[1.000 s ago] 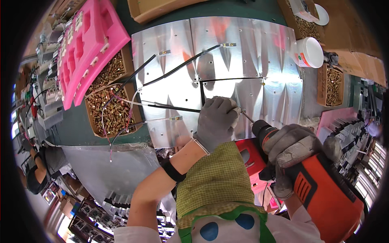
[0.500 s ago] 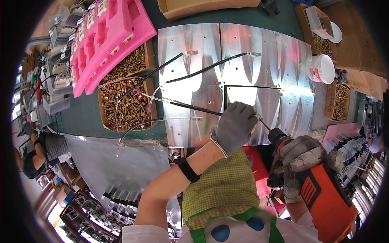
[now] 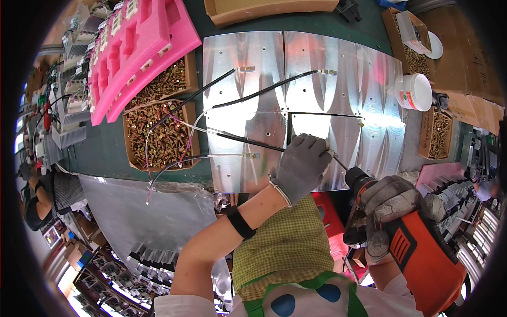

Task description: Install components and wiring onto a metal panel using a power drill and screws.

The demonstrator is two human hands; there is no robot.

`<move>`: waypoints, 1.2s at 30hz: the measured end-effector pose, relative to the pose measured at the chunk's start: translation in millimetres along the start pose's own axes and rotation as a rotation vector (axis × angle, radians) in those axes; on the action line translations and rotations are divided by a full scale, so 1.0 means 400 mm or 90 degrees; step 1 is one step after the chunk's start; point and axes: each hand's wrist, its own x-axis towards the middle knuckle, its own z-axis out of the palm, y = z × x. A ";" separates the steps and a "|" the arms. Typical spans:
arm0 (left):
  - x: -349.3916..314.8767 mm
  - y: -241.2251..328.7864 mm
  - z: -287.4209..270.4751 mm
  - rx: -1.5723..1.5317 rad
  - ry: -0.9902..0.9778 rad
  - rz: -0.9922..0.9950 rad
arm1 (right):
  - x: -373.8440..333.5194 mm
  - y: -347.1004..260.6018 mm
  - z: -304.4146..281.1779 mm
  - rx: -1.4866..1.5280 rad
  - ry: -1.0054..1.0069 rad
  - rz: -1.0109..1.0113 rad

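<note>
Drill (image 3: pixel 430 261) gripped in right hand (image 3: pixel 392 202), bit (image 3: pixel 340 163) beside left hand (image 3: pixel 302 162), curled over plate (image 3: pixel 342 134), its hold unclear

Orange-and-black power drill (image 3: pixel 430 259) gripped in gloved right hand (image 3: pixel 393 202), tilted, slim bit (image 3: pixel 339 162) pointing up-left, tip just beside fingers of gloved left hand (image 3: pixel 303 165). Black-sleeved cable (image 3: pixel 251 142) running in from left, end hidden at left hand. Shiny metal plates (image 3: pixel 243 127), dotted with small holes, lying flat beneath and beyond left hand.
</note>
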 end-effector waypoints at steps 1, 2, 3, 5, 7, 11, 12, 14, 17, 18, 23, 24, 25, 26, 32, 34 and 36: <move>-0.003 -0.002 -0.001 0.006 0.001 -0.002 | 0.031 -0.019 -0.016 -0.033 -0.108 0.090; -0.006 -0.005 -0.002 0.008 0.002 -0.005 | 0.047 -0.028 -0.023 -0.066 -0.216 0.180; 0.001 0.000 0.001 0.006 0.005 0.004 | 0.012 -0.021 -0.019 -0.074 -0.213 0.181; 0.007 0.004 0.006 0.006 0.008 0.013 | -0.090 0.018 0.003 -0.030 0.102 -0.060; 0.003 0.000 0.008 0.003 0.015 0.011 | -0.076 0.026 0.018 -0.032 0.101 -0.056; 0.001 -0.002 0.004 0.008 0.011 0.007 | -0.064 0.020 0.026 -0.046 0.102 -0.041; 0.002 -0.002 0.005 0.003 0.016 0.007 | -0.062 0.013 0.028 -0.051 0.102 -0.038; 0.001 -0.001 0.006 -0.003 0.022 0.007 | -0.052 0.007 0.032 -0.060 0.101 -0.030; 0.002 0.001 0.006 -0.002 0.024 0.012 | -0.040 -0.005 0.036 -0.076 0.101 -0.019; 0.002 0.001 0.005 -0.001 0.026 0.013 | -0.035 -0.008 0.037 -0.081 0.101 -0.016; -0.002 0.003 0.006 0.002 0.030 0.014 | -0.003 -0.002 0.047 -0.103 0.098 0.003; -0.003 0.003 0.004 -0.001 0.020 0.011 | -0.002 -0.008 0.041 -0.105 0.098 0.008; -0.005 0.003 0.003 -0.003 0.010 0.007 | 0.001 -0.006 0.047 -0.107 0.098 0.013; -0.008 0.003 0.005 -0.003 0.010 0.003 | 0.008 0.002 0.059 -0.109 0.098 0.019; 0.011 0.014 -0.008 0.002 -0.006 0.025 | 0.038 -0.099 -0.007 -0.072 0.108 0.043; 0.006 0.020 -0.011 0.030 0.042 0.006 | 0.033 -0.151 -0.050 -0.169 0.225 0.033; -0.018 0.016 -0.037 0.112 0.052 -0.026 | -0.014 -0.195 -0.129 -0.270 0.262 0.189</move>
